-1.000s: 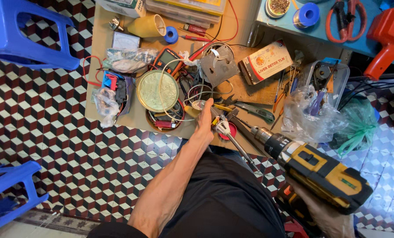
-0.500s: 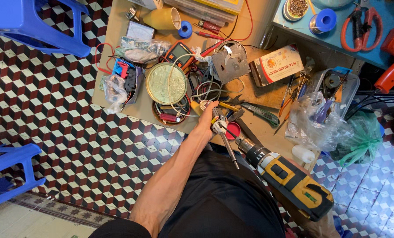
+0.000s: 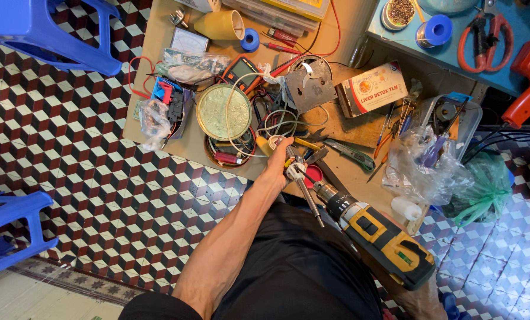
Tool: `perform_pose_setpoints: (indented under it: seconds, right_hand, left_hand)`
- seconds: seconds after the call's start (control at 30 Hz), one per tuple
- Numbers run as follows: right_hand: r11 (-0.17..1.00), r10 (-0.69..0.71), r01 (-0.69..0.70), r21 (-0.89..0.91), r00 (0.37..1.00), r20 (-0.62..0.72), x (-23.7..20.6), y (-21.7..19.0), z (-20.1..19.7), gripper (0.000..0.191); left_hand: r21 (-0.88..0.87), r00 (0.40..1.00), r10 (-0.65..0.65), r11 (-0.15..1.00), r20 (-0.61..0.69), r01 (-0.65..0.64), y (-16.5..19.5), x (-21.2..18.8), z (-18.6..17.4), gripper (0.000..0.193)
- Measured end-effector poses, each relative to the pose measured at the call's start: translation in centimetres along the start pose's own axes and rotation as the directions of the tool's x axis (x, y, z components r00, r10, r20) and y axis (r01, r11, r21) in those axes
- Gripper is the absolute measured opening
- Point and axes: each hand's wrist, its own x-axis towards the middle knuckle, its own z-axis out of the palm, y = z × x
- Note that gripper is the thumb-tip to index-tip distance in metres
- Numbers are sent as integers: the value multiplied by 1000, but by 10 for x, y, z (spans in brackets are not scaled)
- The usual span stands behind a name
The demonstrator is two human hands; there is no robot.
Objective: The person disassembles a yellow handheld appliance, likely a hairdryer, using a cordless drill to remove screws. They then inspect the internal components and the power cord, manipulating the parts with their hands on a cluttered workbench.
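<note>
My left hand (image 3: 278, 165) reaches out to the front edge of a low wooden table (image 3: 158, 71) and is closed around a small part from which a slim metal rod (image 3: 307, 198) sticks back toward me. A yellow and black cordless drill (image 3: 380, 240) lies across my lap, its chuck (image 3: 327, 194) pointing at the part in my left hand. My right hand (image 3: 422, 301) grips the drill's handle at the bottom right, mostly out of frame. A small red round piece (image 3: 314, 176) sits just beside my left hand.
The table is crowded: a round brass-coloured tin lid (image 3: 223, 111), tangled wires, a multimeter (image 3: 239, 72), a yellow cup (image 3: 220, 25), a cardboard box (image 3: 372, 89), a utility knife (image 3: 347, 153) and plastic bags (image 3: 422, 163). Blue stools (image 3: 45, 29) stand on the patterned tile floor (image 3: 69, 154). Red scissors (image 3: 484, 32) lie on a blue shelf.
The drill has swung up and to the left, so its chuck now sits close behind my left hand. My left hand stays at the table edge on the same part.
</note>
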Motion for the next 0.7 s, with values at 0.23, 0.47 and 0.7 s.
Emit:
perform_pose_setpoints:
  seconds: [0.23,0.47,0.7]
  right_hand:
    - [999,-26,26,-29,1000,5,-1,-5,-5,63]
    - [999,28,-26,-40,999,46,-1,-21,-10,70]
    - [999,42,-42,13,998,52,7,-17,1,67]
  left_hand:
    - [74,998,17,997,-62,-13,0,-1,3,45]
    - [182,988,80,982,-132,-55,-2,5,9,48]
    - [144,986,143,981,-81,-130,-4,11,8,50]
